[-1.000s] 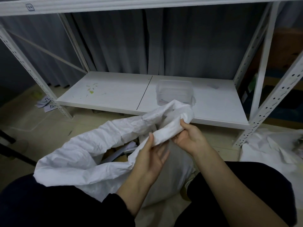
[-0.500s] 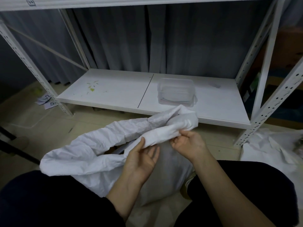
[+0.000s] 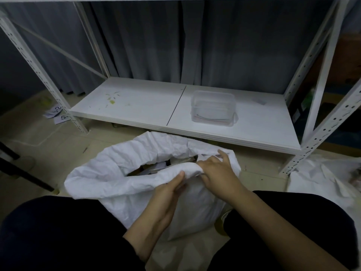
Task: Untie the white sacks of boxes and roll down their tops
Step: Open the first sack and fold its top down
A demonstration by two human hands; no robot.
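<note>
While the white woven sack (image 3: 109,178) stands upright on the pale floor between the person's dark-clad knees, its mouth gapes upward, and the rolled rim forms a loop stretched from lower left to upper right. Cardboard edges and papers show dimly inside the opening. At the near edge of the rim, the left hand (image 3: 168,194) pinches the rolled fabric, thumb on top and fingers tucked beneath. Just beside it, the right hand (image 3: 216,171) is closed over the same roll, with its fingertips reaching onto the far right part of the rim. Beyond the sack, a white metal shelf board (image 3: 136,106) carries a clear lidded plastic tub (image 3: 213,108). Another crumpled white sack (image 3: 322,177) lies on the floor at right, near the shelf's upright.
</note>
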